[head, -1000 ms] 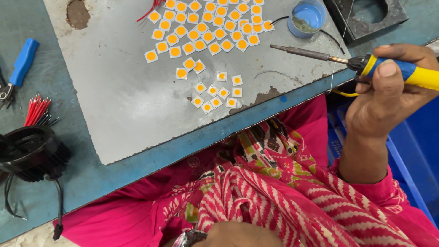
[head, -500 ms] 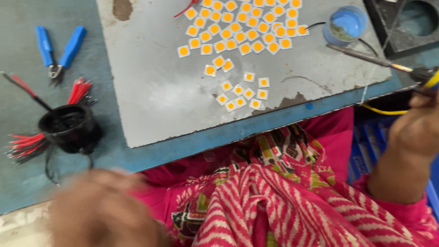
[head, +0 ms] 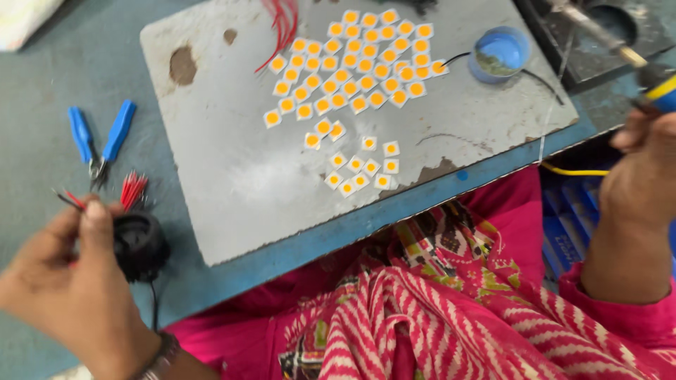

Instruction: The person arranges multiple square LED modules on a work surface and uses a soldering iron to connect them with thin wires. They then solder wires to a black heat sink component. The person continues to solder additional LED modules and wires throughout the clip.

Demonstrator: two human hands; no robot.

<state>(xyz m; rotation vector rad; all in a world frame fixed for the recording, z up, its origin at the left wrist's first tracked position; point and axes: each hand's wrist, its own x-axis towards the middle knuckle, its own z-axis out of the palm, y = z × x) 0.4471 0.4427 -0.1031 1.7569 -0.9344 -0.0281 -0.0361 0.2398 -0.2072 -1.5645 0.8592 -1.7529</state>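
While your left hand [head: 67,281] pinches thin red wires [head: 70,200] at the table's left front edge, a round black housing [head: 141,245] sits just beside its fingers, more red wire ends [head: 132,188] sticking up behind it. Your right hand [head: 644,179] is clamped on a soldering iron [head: 658,88] at the right edge, well apart from the left; its tip is blurred and its handle cut off by the frame. Blue-handled pliers [head: 98,141] lie beyond the housing. On the grey work plate [head: 232,176] yellow square LED chips [head: 352,70] lie in rows, a few loose near the front edge, with a blue round tub [head: 500,53] at the far right corner.
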